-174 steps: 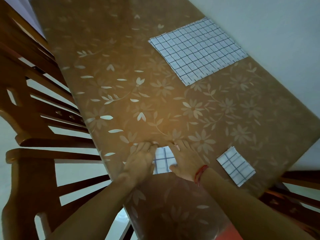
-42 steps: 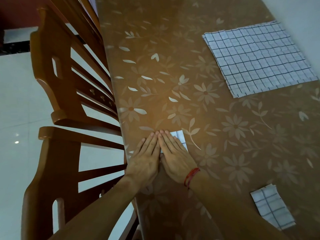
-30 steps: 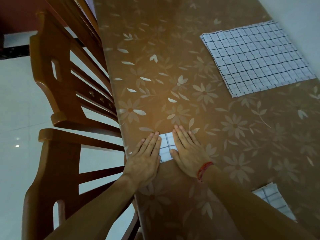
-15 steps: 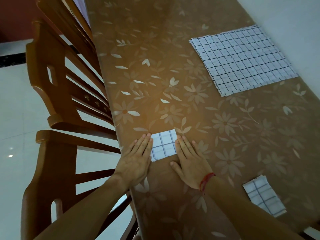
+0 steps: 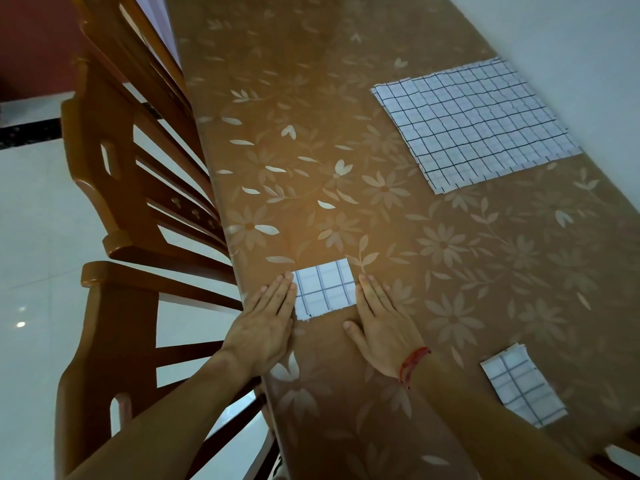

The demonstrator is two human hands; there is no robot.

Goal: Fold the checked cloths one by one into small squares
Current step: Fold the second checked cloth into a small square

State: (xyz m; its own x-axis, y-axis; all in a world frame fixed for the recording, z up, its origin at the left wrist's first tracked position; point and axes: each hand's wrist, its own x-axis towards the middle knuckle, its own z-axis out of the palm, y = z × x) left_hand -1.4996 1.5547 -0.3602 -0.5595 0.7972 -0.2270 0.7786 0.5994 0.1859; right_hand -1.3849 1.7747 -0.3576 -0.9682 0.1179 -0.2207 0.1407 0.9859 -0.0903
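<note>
Head view only. A small folded checked cloth (image 5: 323,289) is seen lying flat on the bench (image 5: 346,98), close to its left edge, bracketed by both hands. The left hand (image 5: 263,327) is laid palm-down at the cloth's left side. Its fingers (image 5: 277,292) are held straight and together, nothing gripped, with the index edge touching the cloth's edge. The right hand (image 5: 384,327) is laid flat at the cloth's right side, fingers (image 5: 372,292) straight and together, thumb spread out to the side, nothing gripped. A red thread band (image 5: 412,363) is worn on the right wrist. A second folded checked cloth (image 5: 523,386) is placed well to the right, near the bench's near-right corner, apart from both hands. A large unfolded checked cloth (image 5: 474,123) is spread flat at the far right, beside the pale wall (image 5: 571,46). The bench is covered in a brown floral sheet. A wooden chair (image 5: 114,202) is set against the bench's left side, over a pale tiled floor (image 5: 34,237).
</note>
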